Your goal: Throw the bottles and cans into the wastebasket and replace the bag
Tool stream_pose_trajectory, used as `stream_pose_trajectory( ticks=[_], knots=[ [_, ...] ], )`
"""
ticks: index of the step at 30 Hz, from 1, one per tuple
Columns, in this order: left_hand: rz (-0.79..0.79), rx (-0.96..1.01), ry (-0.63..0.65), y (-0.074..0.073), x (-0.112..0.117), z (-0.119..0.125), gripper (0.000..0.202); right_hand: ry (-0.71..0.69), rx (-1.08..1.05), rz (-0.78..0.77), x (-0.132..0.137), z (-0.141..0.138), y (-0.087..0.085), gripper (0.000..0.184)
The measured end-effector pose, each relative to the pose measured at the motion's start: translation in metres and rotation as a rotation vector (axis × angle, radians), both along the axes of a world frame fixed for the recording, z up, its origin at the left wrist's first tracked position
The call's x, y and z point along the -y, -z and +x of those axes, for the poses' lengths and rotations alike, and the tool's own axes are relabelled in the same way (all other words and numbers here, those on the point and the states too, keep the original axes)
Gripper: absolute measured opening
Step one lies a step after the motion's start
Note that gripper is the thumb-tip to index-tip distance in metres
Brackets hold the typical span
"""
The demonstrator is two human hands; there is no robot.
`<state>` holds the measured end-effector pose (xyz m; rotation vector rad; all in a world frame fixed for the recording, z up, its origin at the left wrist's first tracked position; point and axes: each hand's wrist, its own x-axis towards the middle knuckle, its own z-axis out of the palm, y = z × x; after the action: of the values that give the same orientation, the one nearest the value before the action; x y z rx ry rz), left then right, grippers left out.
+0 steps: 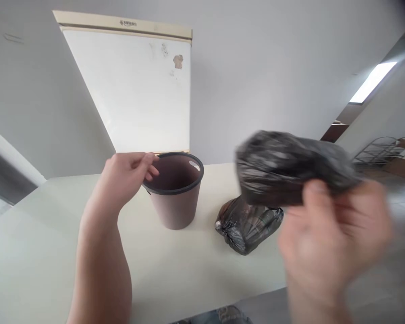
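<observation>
In the head view, a mauve-brown bin [177, 211] stands upright on a pale tabletop [175, 279], its mouth facing up. It has a dark rim [175, 192] and an oval handle opening [194, 165] high on its right side. The person's left hand [131, 172] is at the left of the bin, its fingers loosely bent over that edge of the mouth; whether they pinch the rim or only hover by it cannot be told. The forearm runs down toward the person along the bin's near left.

The right hand [334, 225], blurred, is raised to the right of the bin and well apart from it. Its thumb is pressed against a black plastic bundle [283, 166], with the other fingers folded behind, so the bundle is gripped by its right end and its free end points back toward the bin. A knotted black bag [249, 225] lies on the tabletop to the right of the bin, apart from it, with the bundle overlapping its top edge in view; whether those two touch is unclear.

Behind the bin rises a white panel [148, 90] with cream trim and a brownish patch, against a grey wall [256, 67]. Far to the bin's right is a wire rack [378, 148].
</observation>
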<state>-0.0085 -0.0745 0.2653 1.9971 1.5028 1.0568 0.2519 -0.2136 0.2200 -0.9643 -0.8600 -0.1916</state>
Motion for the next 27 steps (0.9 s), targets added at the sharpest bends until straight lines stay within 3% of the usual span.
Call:
stream_pose_trajectory(
  ticks=[2,4,7,12,15,17,21,25,27],
  knots=[
    [-0.049,0.149,0.261,-0.007,0.016,-0.002,0.048,-0.197,0.063,-0.037,-0.026,-0.043,-0.025,0.006],
    [-0.022,0.246,0.383,-0.01,0.028,-0.004,0.048,-0.416,0.172,-0.133,-0.05,-0.074,-0.041,0.008],
    [0.1,0.388,0.254,-0.011,0.029,-0.012,0.039,-0.555,0.248,-0.204,-0.08,-0.095,-0.052,0.021],
    [0.192,0.615,0.123,-0.012,0.01,-0.038,0.03,-0.515,0.174,-0.13,-0.1,-0.098,-0.052,0.05],
    [0.139,0.62,0.121,-0.012,0.006,-0.05,0.037,-0.706,0.238,-0.121,-0.104,-0.1,-0.05,0.044],
    [0.036,0.537,0.227,-0.013,0.008,-0.05,0.043,-0.786,0.261,-0.14,-0.107,-0.103,-0.048,0.038],
    [-0.033,0.387,0.4,-0.015,0.016,-0.042,0.035,-0.695,0.242,-0.133,-0.117,-0.105,-0.045,0.034],
    [0.041,0.425,0.291,-0.015,0.018,-0.034,0.038,-0.73,0.199,-0.189,-0.128,-0.099,-0.04,0.035],
    [0.119,0.44,0.188,-0.014,0.017,-0.031,0.04,-0.751,0.188,-0.257,-0.13,-0.097,-0.038,0.026]
  ],
)
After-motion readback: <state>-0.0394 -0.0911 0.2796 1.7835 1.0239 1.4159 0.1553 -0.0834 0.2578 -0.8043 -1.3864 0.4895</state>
